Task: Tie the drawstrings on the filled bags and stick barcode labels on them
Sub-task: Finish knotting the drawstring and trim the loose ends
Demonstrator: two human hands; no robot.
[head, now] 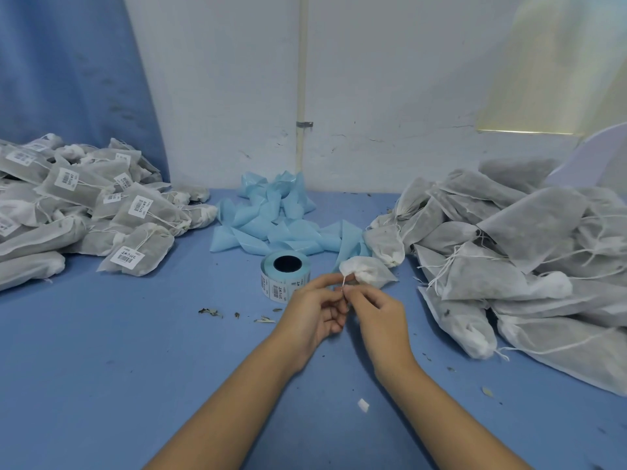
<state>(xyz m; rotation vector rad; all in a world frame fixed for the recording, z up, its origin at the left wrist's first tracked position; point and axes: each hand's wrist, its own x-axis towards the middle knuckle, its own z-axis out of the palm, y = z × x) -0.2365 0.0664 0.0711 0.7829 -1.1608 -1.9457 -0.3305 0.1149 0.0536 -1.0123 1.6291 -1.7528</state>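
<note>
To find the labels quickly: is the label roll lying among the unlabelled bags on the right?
No, the label roll stands on the blue table just beyond the left hand, apart from that pile.

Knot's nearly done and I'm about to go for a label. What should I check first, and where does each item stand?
1. Drawstring held: left hand and right hand both pinch it. Ok.
2. Bag mouth gathered shut: ok.
3. Knot finished: hidden by the fingers, cannot tell.
4. Label roll in reach: it stands just past the left hand. Ok.
5. Label on this bag: none on the side that shows. Not ok.
6. Table free of debris: leaf bits lie near the hands. Not ok.
</note>
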